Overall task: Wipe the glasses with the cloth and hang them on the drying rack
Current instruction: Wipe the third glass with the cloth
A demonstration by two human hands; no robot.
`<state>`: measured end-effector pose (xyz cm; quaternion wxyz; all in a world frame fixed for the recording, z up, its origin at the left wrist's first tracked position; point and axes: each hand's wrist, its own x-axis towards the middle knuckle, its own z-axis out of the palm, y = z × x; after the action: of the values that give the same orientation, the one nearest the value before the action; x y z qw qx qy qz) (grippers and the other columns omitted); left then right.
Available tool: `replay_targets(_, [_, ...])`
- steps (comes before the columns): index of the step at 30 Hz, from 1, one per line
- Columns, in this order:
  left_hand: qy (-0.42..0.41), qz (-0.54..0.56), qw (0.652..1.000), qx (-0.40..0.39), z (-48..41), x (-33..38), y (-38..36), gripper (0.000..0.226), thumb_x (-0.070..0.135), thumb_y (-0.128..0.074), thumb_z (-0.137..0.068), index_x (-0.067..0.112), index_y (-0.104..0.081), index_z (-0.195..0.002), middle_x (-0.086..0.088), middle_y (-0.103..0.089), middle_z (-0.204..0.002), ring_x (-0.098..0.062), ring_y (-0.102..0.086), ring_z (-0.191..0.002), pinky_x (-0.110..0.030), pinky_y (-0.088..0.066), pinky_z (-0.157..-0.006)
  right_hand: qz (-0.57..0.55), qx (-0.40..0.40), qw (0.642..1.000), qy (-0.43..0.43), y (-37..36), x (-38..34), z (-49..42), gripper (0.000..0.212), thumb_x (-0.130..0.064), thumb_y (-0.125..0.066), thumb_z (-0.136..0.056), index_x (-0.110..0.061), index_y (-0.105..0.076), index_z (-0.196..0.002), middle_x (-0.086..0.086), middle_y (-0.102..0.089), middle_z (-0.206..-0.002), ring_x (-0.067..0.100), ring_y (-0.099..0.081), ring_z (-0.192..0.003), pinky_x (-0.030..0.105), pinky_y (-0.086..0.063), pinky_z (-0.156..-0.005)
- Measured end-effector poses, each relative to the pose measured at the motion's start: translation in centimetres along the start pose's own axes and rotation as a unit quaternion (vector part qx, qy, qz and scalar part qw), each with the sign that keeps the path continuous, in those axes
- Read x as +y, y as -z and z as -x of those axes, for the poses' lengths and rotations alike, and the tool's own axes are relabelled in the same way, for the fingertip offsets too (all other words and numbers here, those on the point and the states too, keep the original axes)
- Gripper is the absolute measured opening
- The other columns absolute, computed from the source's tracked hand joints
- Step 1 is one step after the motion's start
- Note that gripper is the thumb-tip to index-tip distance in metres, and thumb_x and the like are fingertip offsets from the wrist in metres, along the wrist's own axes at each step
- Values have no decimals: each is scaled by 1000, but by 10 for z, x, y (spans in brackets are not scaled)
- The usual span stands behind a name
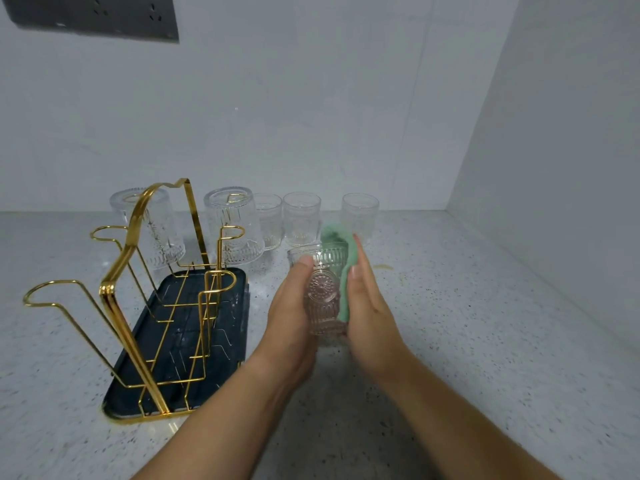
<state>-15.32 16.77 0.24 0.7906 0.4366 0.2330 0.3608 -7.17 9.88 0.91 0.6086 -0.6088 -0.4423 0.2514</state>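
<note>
Numbering six glasses, one cloth

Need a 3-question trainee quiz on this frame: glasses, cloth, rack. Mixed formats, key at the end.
1. True or false: the drying rack holds two inverted glasses.
2. How many glasses stand mouth-up on the counter behind the held glass?
3. Which hand presses the green cloth against the held glass? A) left B) right C) both

Key
1. True.
2. Three upright glasses.
3. B: the right hand presses the cloth on with straight fingers. The left hand grips the glass bare.
</note>
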Motion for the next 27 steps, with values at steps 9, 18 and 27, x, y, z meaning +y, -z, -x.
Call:
replay_targets(9, [7, 12, 1000, -2, -1, 1, 4, 107, 72, -86, -65, 9, -52, -144, -21, -71, -132, -38, -72, -119, -56, -58, -100, 60, -23, 998, 7, 3, 11, 33, 60, -50, -27, -106, -45, -6, -162, -24, -22, -167, -10, -22, -151, 33, -21, -129])
replay_targets(18, [22, 22, 999, -43, 1, 0, -7, 63, 63, -44, -100, 15, -77, -124, -15, -75, -128, -33, -72, -120, -52, -52, -108, -40, 72, 996, -40, 10, -10, -6, 46, -52, -28, -108, -40, -46, -148, -25, -66, -109, -5, -68, -99, 30, -54, -99])
replay_targets(27, [-3, -28, 1000, 4, 3, 1, -4, 79, 59, -86, -72, 9, -51, -122, -15, -75, -101, -29, -75, -89, -47, -63, -79, -13, 16, 998, -59, 10, 18, 27, 46, -50, -21, -106, -39, -54, -136, -15, -76, -103, -1, -71, -91, 26, -59, -86])
